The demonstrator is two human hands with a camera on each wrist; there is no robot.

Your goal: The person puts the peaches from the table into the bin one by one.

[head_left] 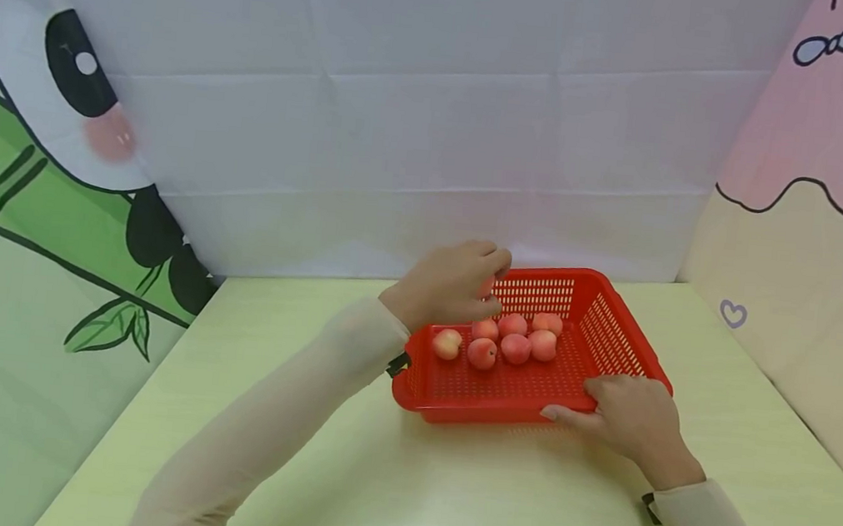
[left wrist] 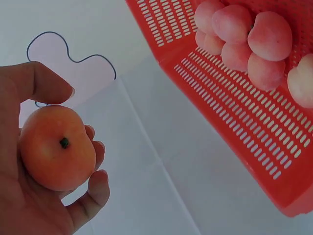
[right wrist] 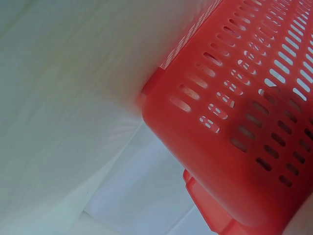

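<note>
My left hand [head_left: 457,283] is over the back left part of a red slotted plastic basket [head_left: 611,330]. Its thumb and fingers curl round a peach [left wrist: 58,147], whose dark green stem end faces the left wrist camera. My right hand [head_left: 634,415] grips the basket's near right rim, thumb along the front edge. Inside the basket several pink-red peaches [head_left: 515,349] lie grouped toward the left, with a paler yellowish peach [head_left: 447,345] at their left end. In the right wrist view the slotted basket wall [right wrist: 234,98] fills the right side, and only a bit of the hand shows.
The basket stands on a pale yellow-green table [head_left: 284,451], near its back edge. Behind it hangs a whitish cloth backdrop [head_left: 433,130] with cartoon drawings at both sides. A printed side panel [head_left: 799,329] borders the table on the right.
</note>
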